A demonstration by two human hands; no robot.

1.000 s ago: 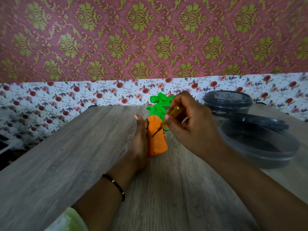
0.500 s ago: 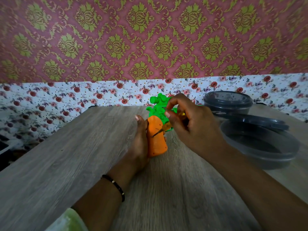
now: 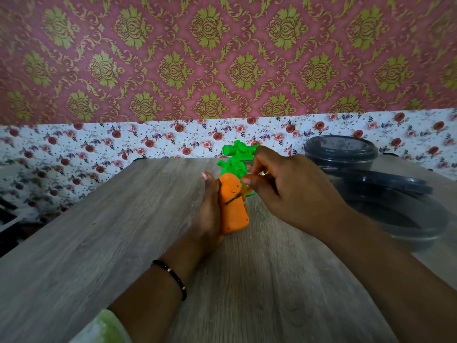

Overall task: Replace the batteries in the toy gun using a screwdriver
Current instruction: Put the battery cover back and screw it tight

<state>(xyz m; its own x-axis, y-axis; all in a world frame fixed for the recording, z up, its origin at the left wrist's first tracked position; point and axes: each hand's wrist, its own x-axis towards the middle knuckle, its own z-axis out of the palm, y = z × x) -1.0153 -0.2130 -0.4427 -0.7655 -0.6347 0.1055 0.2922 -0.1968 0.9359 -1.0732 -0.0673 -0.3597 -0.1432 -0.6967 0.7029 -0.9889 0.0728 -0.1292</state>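
Toy gun (image 3: 232, 206) upright on the bench (image 3: 99, 231), screwdriver (image 3: 241, 193) tip on its orange grip.
Left hand (image 3: 210, 214) fingers wrap the grip; right hand (image 3: 284, 189) fingers pinch the yellow screwdriver handle, beside grey tubs (image 3: 395, 214).

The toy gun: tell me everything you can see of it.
The toy gun looks like moulded plastic, shaped as a carrot: a smooth orange body with a bright green leafy top pointing away from the camera. It stands over the wooden table. The left hand grips its left side; the screwdriver, pinched in the right hand, has its dark tip against the orange face.
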